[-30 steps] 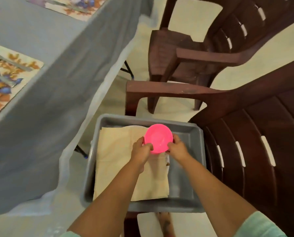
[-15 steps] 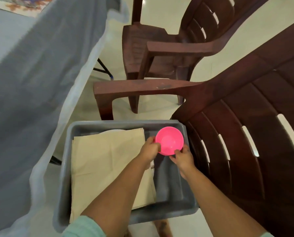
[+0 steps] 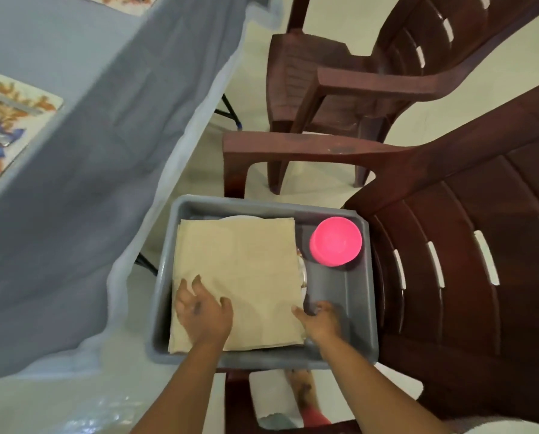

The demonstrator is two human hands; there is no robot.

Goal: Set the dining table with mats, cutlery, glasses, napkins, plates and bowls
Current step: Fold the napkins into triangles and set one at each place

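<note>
— Folded beige cloth napkins (image 3: 237, 277): stacked in the grey plastic tub (image 3: 368, 296), covering a white plate edge (image 3: 240, 217). Round pink plastic bowl (image 3: 335, 241): parked in the tub's far right corner, likely to free the stack.

— And the hands?

— Left hand (image 3: 204, 311): spread flat on the napkins' near left corner. Right hand (image 3: 323, 321): at the stack's right edge, fingers curled as if to lift; actual grip unclear. Grey-clothed desk (image 3: 74, 126) to the left, floral mat (image 3: 5, 120) laid.
</note>
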